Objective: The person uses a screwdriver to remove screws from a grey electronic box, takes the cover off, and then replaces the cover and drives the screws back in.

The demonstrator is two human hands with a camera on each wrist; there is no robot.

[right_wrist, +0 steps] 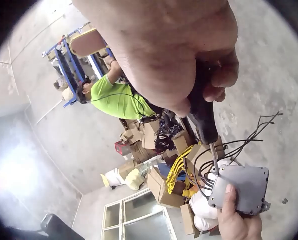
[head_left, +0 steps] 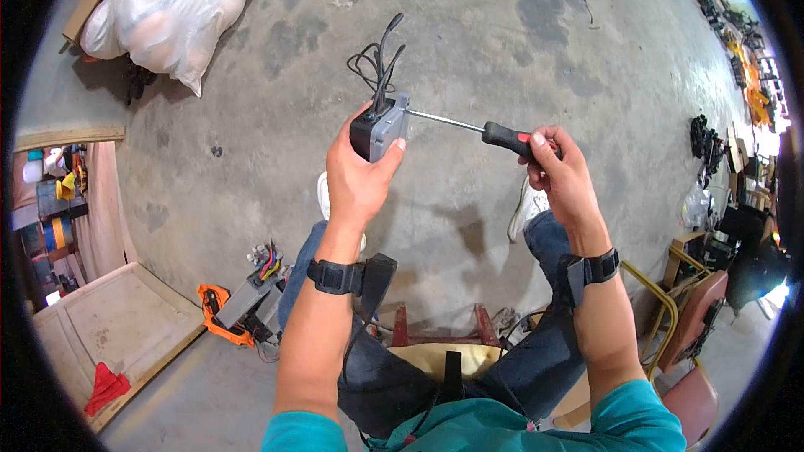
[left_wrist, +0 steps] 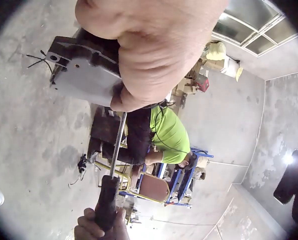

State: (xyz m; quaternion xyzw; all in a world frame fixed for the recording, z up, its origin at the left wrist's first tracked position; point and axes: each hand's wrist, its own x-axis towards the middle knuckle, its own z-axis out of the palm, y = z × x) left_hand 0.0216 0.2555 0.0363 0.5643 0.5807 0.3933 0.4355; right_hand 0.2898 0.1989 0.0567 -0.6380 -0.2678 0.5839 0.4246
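Note:
My left hand (head_left: pixel 358 174) grips a small grey and black box (head_left: pixel 389 127) with its thumb on the grey face. Black cables (head_left: pixel 382 67) come out of one end of the box. A screwdriver (head_left: pixel 506 139) with a black and red handle is held in my right hand (head_left: pixel 563 174), fingers curled round the handle. Its metal shaft (head_left: pixel 444 120) points left, the tip right at the grey face near an edge. In the right wrist view the tip meets a corner of the square grey face (right_wrist: pixel 241 186), where small screw holes show at the corners.
A white plastic bag (head_left: pixel 172 17) lies at the back left. An orange-framed part with wires (head_left: pixel 230 315) lies on the floor beside my left leg. Chairs (head_left: pixel 693 318) stand at the right. Another person in a bright green shirt (left_wrist: pixel 170 134) bends over nearby.

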